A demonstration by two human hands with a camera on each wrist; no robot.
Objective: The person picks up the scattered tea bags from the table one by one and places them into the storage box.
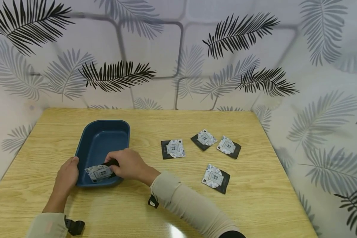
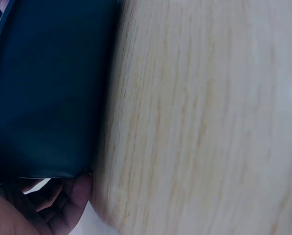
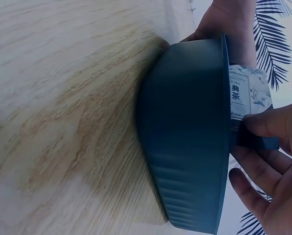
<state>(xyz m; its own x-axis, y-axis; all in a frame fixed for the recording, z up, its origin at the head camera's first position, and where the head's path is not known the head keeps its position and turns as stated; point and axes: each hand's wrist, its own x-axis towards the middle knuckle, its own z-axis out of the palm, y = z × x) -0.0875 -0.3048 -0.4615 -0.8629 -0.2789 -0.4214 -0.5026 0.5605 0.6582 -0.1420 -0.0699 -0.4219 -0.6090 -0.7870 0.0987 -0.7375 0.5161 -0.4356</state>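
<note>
A dark blue plastic bin (image 1: 104,142) rests on the wooden table at the left. My left hand (image 1: 66,175) grips its near left side, thumb at the rim and fingers along the outer wall. In the left wrist view, fingertips (image 2: 79,188) lie by the lower edge of the bin wall (image 2: 48,98). With thumb and fingers my right hand (image 1: 128,163) pinches the black end of a tea packet (image 1: 99,173). This packet is tilted over the near end of the bin, its printed face showing above the rim in the right wrist view.
Several more black-and-white tea packets lie flat to the right: one (image 1: 173,148) nearest the bin, two (image 1: 204,138) farther back, another (image 1: 215,178) nearer the front. A leaf-patterned backdrop (image 1: 154,49) rises behind the table (image 1: 256,185).
</note>
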